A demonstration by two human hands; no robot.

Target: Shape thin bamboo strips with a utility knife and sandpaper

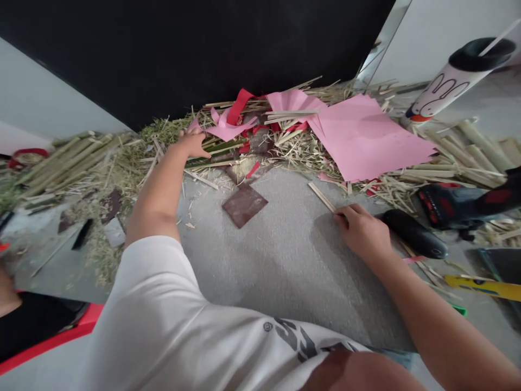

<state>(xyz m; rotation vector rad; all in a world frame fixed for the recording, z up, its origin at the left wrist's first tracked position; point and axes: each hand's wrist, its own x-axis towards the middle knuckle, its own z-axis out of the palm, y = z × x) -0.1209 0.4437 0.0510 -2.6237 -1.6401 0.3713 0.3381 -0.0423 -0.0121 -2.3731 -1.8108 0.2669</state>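
Bamboo strip [322, 197] between brown square [245, 206] and drill [459, 203]

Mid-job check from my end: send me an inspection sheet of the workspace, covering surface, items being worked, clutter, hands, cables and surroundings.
Surface: grey tabletop, shavings scattered on its far part.
Job's things: thin pale strip in the right hand; green strips beside the left hand.
Clutter: pink sheets on the pile; brown square nearer the person; black rounded object beside the right hand.
Hands: right pinches the strip's near end; left spread at the pile, contact unclear.
Cables: nothing seen.
Surroundings: black panel beyond; cup with straw and power tool at right.
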